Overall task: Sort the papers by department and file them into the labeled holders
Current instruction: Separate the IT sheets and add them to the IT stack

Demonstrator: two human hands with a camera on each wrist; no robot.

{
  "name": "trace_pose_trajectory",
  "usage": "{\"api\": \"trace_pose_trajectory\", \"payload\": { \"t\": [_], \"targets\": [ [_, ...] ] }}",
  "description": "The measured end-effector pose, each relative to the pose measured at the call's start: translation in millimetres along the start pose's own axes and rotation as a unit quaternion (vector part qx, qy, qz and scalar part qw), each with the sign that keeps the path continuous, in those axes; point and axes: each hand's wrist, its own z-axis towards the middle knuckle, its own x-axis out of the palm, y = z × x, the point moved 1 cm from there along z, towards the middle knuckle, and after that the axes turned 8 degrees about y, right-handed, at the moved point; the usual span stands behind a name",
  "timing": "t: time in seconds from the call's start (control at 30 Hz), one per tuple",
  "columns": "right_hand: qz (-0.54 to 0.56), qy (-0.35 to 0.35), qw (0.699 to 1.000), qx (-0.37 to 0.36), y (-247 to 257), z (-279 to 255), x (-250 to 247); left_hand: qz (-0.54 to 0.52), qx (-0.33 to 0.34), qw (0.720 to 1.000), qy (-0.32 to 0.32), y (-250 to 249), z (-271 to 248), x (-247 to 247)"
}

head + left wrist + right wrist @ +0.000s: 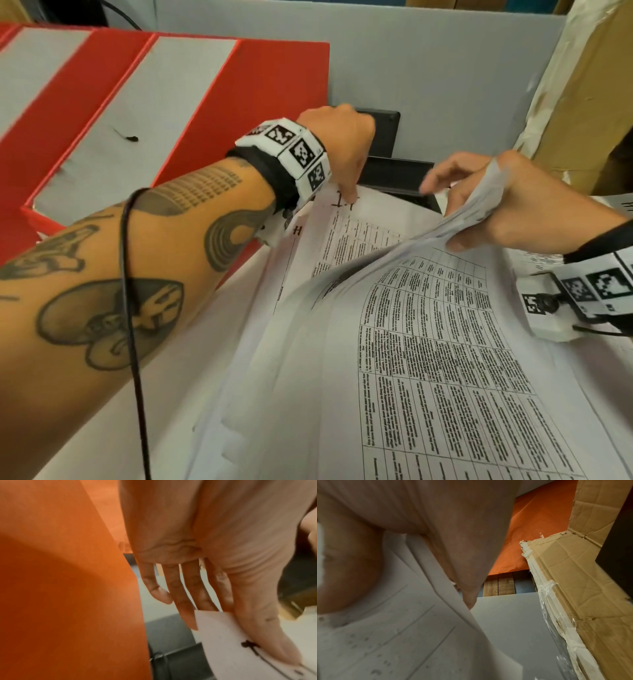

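White printed paper sheets (pixel 428 342) lie fanned beneath both hands. The right hand (pixel 507 202) clamps lifted pages; the left hand (pixel 342 150) pinches a sheet's marked corner. Sorting seems underway; next, reading that mark.

We log: white printed paper stack (pixel 428 342) near right; red-and-grey box files (pixel 144 113) left; black plastic holders (pixel 394 168) far behind it.

You get bright, even light in the head view, with wide-angle bending at its edges. Your left wrist view is soft, warm-tinted, with a broad shadow over the orange surface (pixel 68 588). Your right wrist view blurs close up; the cardboard (pixel 573 574) stays sharp.
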Motion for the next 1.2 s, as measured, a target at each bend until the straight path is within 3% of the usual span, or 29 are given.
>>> {"api": "trace_pose_trajectory", "payload": {
  "t": [0.2, 0.3, 0.37, 0.4, 0.43, 0.5, 0.53, 0.63, 0.93, 1.2],
  "targets": [
    [-0.009, -0.027, 0.999, 0.031, 3, -1, 5, -0.171, 0.17, 0.969, 0.051, -11, -20, -32],
    [-0.007, -0.075, 0.997, 0.016, 0, 1, 3, -0.345, 0.205, 0.913, 0.068, -11, -18, -27],
    [0.006, -0.089, 0.996, -0.003, -3, 3, 1, -0.446, 0.166, 0.877, 0.064, -5, -11, -13],
    [0.015, -0.085, 0.996, -0.007, -4, 4, -1, -0.443, 0.14, 0.883, 0.065, 0, -5, -5],
    [0.019, -0.075, 0.997, -0.01, -4, 3, -1, -0.398, 0.116, 0.907, 0.072, 5, 2, 3],
    [0.016, -0.041, 0.999, -0.022, -5, 2, -1, -0.229, 0.068, 0.963, 0.125, 13, 13, 21],
    [0.01, -0.02, 0.999, -0.032, -3, 1, -1, -0.143, 0.042, 0.976, 0.161, 15, 16, 31],
    [-0.035, 0.02, 0.998, -0.04, -1, 1, -2, -0.012, 0.007, 0.973, 0.231, 12, 21, 52],
    [0.001, 0.006, 0.999, -0.032, -3, 0, -5, -0.027, -0.005, 0.992, 0.127, 15, 28, 60],
    [0.004, 0.018, 0.999, -0.03, 2, -1, -5, 0.007, -0.013, 0.997, 0.082, 10, 23, 44]
  ]
}}
